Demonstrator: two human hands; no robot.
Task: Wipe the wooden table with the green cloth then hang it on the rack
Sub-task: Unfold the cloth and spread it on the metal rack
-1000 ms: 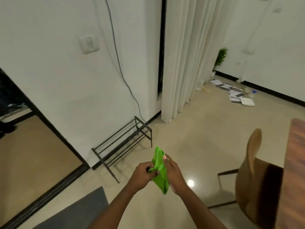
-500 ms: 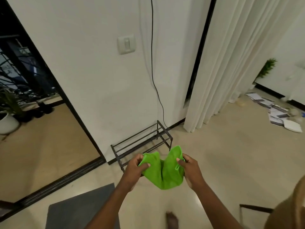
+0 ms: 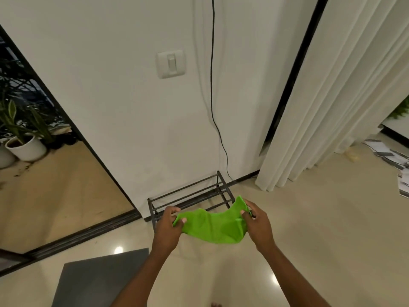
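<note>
Both hands are pinching the green cloth [image 3: 212, 227], left hand [image 3: 169, 227] and right hand [image 3: 256, 224] at opposite ends, stretching it sideways. The rack [image 3: 190, 196] is sitting directly ahead and below, bars running roughly parallel to the cloth's span, left hand slightly nearer.

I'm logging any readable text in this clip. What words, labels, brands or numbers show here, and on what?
None can be read.
Papers on the floor: any print is too small and blurred.
Wall switch: no marking visible.
Green cloth, held between the left hand and right hand: plain, no label showing.
Rack: bare metal.
</note>
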